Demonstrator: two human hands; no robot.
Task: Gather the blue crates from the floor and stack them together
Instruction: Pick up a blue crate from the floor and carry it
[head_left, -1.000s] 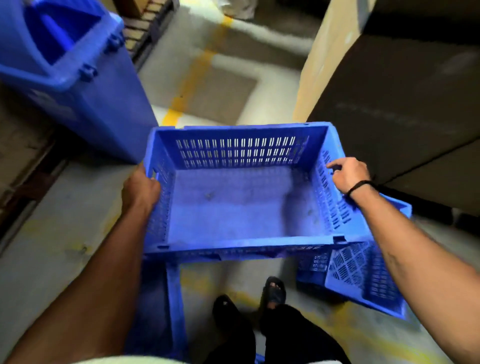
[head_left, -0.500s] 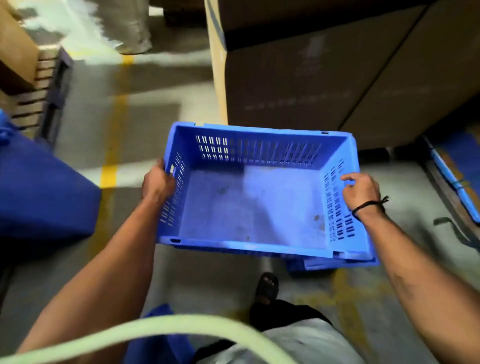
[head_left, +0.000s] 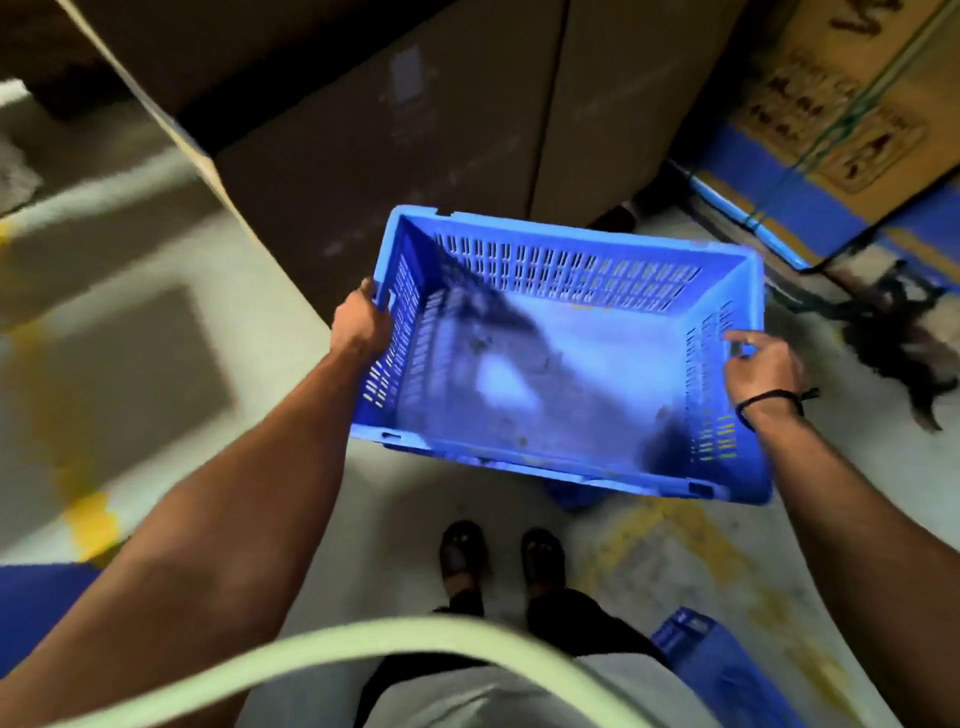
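Observation:
An empty blue crate (head_left: 550, 291) with slotted walls hangs in the air in front of me, tilted a little down to the right. My left hand (head_left: 361, 325) grips its left rim near the far corner. My right hand (head_left: 761, 366), with a black band at the wrist, grips the right wall at the handle slot. A small piece of another blue crate (head_left: 574, 496) shows on the floor just under the held crate's near edge. A corner of a further blue crate (head_left: 711, 660) lies on the floor at my lower right.
Large brown cardboard boxes (head_left: 395, 130) stand right behind the crate. At the upper right a printed carton (head_left: 841, 104) sits on a blue pallet. Dark straps (head_left: 893, 343) lie on the floor at right. My feet (head_left: 498, 556) stand on grey concrete with yellow lines.
I have turned to the right with the crate held in both hands. The tall blue bin at left has left the view, and the cardboard boxes now fill the background.

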